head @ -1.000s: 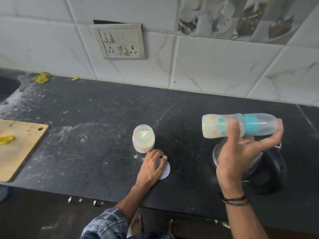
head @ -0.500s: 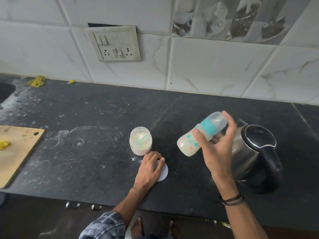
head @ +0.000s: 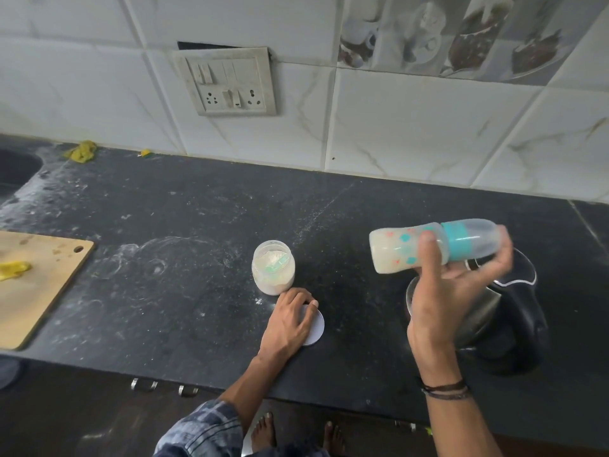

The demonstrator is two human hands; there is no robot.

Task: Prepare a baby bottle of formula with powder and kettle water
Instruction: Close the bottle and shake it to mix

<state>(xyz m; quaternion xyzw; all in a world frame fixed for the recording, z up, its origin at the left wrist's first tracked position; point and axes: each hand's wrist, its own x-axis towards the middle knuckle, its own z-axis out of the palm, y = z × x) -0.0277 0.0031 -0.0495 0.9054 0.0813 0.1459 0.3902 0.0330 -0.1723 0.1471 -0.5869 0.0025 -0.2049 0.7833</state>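
My right hand (head: 445, 291) grips a baby bottle (head: 395, 250) that lies almost sideways in the air above the kettle (head: 514, 324). The bottle holds milky liquid, has a teal collar and a clear cap, and its base points left. An open jar of white powder (head: 273, 268) with a teal scoop inside stands on the black counter (head: 164, 291). My left hand (head: 290, 324) rests flat on the jar's white lid (head: 318, 328), just in front of the jar. The steel kettle with its black handle is partly hidden behind my right hand.
A wooden cutting board (head: 36, 288) with a yellow scrap lies at the left edge. A sink corner (head: 16, 169) shows at far left, with yellow scraps near the wall. A switch and socket plate (head: 227, 82) is on the tiled wall. Powder dusts the counter.
My right hand has swung the bottle from a tilted pose, base down left, back to nearly sideways over the kettle. My left hand has stayed on the lid.
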